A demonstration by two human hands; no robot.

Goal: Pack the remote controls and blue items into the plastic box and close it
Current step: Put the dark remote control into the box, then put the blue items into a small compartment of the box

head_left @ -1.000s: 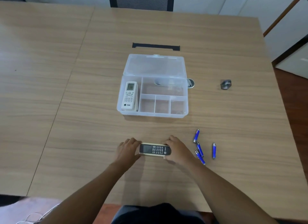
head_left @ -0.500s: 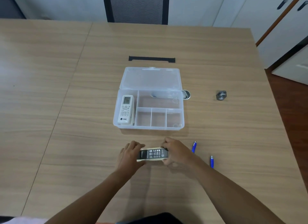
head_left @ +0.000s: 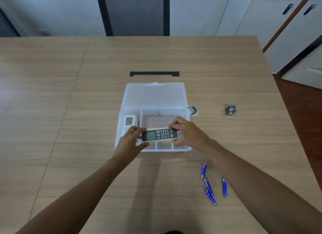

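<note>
Wooden table (head_left: pixel 52 94) under me: my left hand (head_left: pixel 129 141) and right hand (head_left: pixel 189 133) each grip an end of one dark remote (head_left: pixel 159 135) above the open plastic box (head_left: pixel 153 98); one white remote (head_left: pixel 129 124) lies in its left compartment; four blue items (head_left: pixel 210 185) wait right.

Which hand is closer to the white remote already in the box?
Left. The left hand overlaps the white remote's lower end; the right hand is off to its right.
</note>
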